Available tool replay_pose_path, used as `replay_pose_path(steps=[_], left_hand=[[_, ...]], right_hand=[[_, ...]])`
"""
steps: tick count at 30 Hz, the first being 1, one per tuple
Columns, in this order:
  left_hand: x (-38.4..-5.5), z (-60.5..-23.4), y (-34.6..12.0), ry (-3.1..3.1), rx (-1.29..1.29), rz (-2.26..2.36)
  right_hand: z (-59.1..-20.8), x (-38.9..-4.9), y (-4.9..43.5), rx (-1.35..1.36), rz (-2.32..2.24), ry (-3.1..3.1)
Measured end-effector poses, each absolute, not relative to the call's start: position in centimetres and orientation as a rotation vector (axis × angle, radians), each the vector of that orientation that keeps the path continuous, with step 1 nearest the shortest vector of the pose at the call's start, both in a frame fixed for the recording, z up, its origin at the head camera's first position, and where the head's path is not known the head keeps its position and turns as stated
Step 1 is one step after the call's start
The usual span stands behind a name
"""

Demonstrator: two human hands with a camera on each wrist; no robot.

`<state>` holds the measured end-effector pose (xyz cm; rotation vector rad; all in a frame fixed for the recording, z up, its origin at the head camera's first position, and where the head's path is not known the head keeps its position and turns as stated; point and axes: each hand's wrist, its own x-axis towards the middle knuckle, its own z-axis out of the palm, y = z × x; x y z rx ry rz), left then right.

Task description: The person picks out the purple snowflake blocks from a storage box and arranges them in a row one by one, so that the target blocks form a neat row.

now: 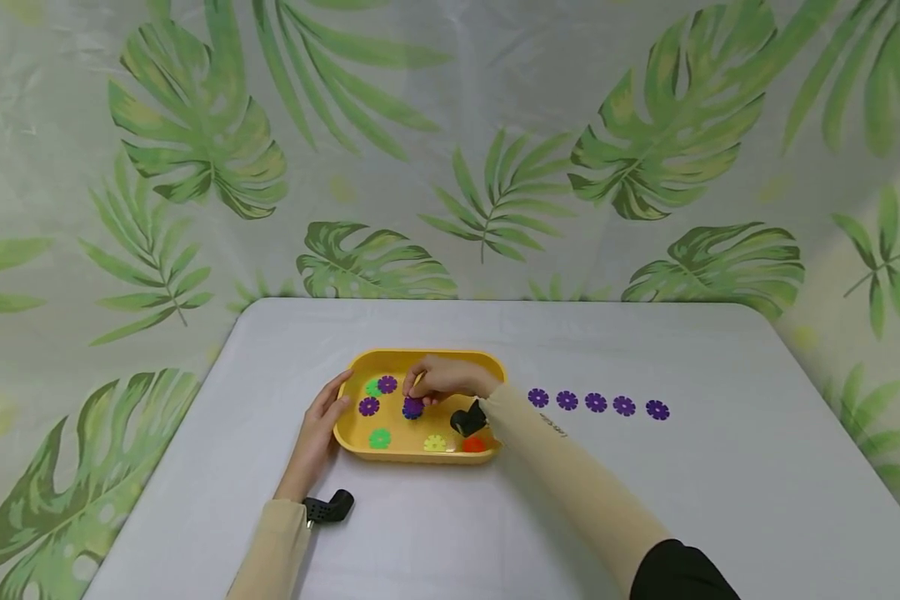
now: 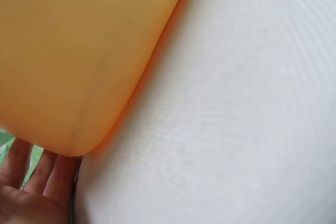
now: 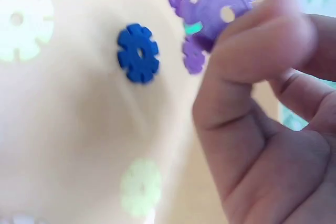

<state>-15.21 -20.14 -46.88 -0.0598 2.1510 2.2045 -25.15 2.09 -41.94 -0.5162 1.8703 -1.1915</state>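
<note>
My right hand (image 1: 446, 377) is over the yellow tray (image 1: 390, 454), pinching a purple snowflake disc (image 3: 211, 11) between thumb and finger. Beneath it in the head view a blue snowflake disc (image 3: 128, 53) lies on the tray floor. Two more purple discs (image 1: 369, 406) sit toward the tray's left end, one overlapping a green disc (image 1: 372, 388). My left hand (image 1: 317, 429) touches the tray's left end, its fingers (image 2: 52, 174) stretched along the outer wall in the left wrist view.
Also in the tray are another green disc (image 1: 379, 438), a yellow disc (image 1: 435, 443) and something red-orange (image 1: 473, 445), partly covered by the right wrist camera (image 1: 468, 420). Several purple discs (image 1: 596, 402) form a row on the white table (image 1: 720, 500), right of the tray.
</note>
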Motion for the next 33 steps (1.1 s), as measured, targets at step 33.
replay_pose_path(steps=[33], left_hand=[[-16.2, -49.7, -20.8, 2.195, -0.023, 2.217]], right_hand=[[-44.5, -22.3, 32.2, -0.242, -1.493, 2.073]])
